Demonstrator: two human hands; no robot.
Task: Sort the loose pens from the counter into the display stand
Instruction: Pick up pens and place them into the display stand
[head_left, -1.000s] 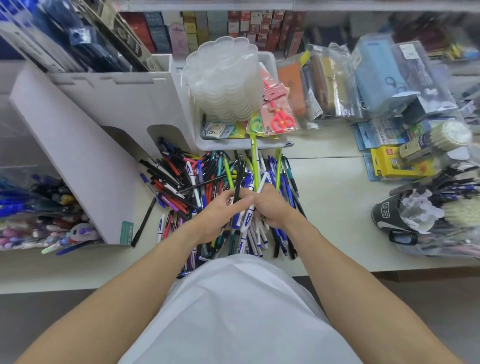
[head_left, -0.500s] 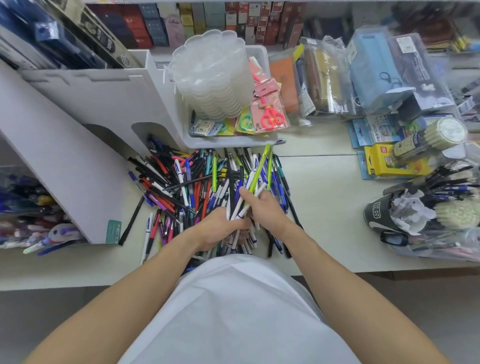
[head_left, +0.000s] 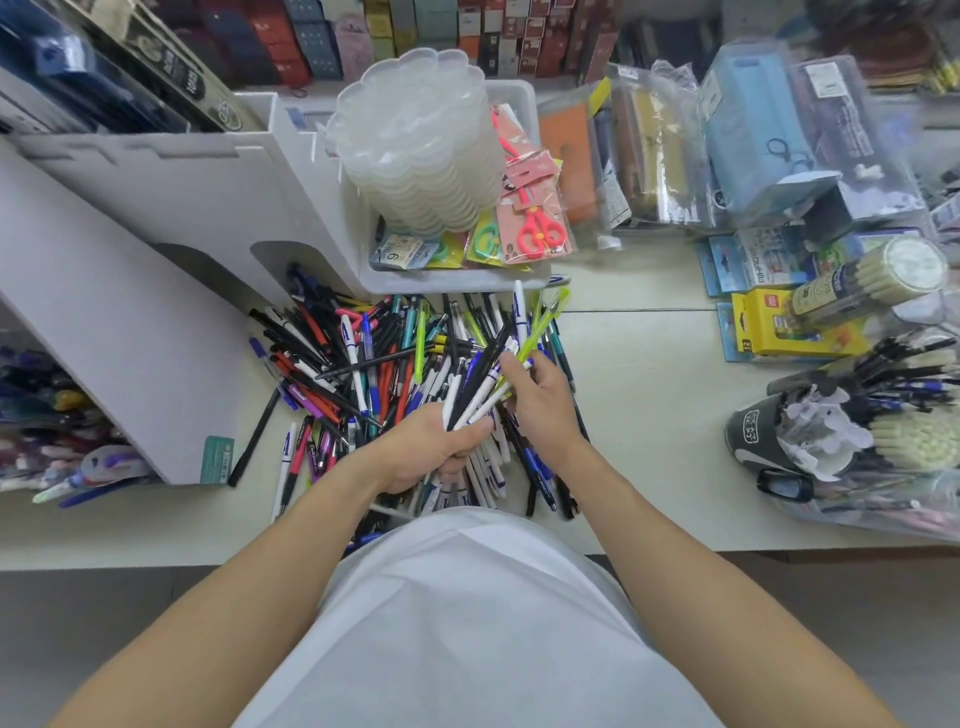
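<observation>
Head view looks down on a pale counter (head_left: 649, 395) with a white display stand (head_left: 171, 218) at the left, its stepped side panel slanting toward the person. Just right of the stand's foot lies the pile of loose pens (head_left: 374, 374), a criss-crossed heap of black, red, blue, white and green barrels spread between the stand and the counter's near edge; a few lie apart at its left fringe.

Over the near side of the heap the left hand (head_left: 431, 452) has its fingers curled round a bundle of pens (head_left: 483, 384), mostly white barrels with a black one and a lime-green one fanning up and away. The right hand (head_left: 540, 400) sits just beside it, fingertips pinching the upper part of the same fan, seemingly squaring it or pulling one out.

Judging by their look, the pens are light, stiff plastic sticks with smooth, slippery barrels, so a loose fan may slide apart or shed one from the middle. They likely tolerate firm squeezing. The safest hold seems to be mid-barrel with the whole fist, tips aligned one way, the other hand tapping the ends level before the bundle goes to a slot in the stand. Clips may snag on neighbours in the heap.
</observation>
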